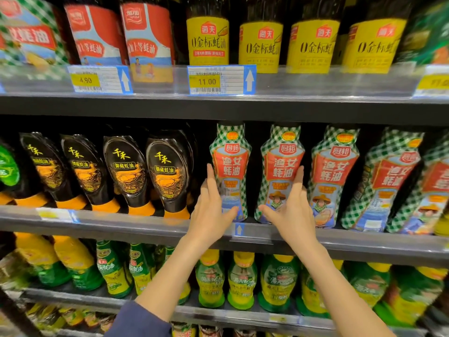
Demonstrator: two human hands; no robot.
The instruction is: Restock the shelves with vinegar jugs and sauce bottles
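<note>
Two green-checked oyster sauce bottles are standing upright on the middle shelf (340, 242), and you are cupping them: your left hand (213, 210) is lying spread against the first bottle (230, 166), your right hand (290, 210) against its neighbour (281, 166) (neither clamped), just right of the black squeeze bottles (167, 171).

On the middle shelf (136, 221), 4 squeeze bottles (126, 166) stand at frame left, the sauce bottles (283, 173) right of them.

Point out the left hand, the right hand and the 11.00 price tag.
left hand (211, 210): head view, back of the hand.
right hand (290, 210): head view, back of the hand.
11.00 price tag (207, 81): head view, yellow price panel.
</note>
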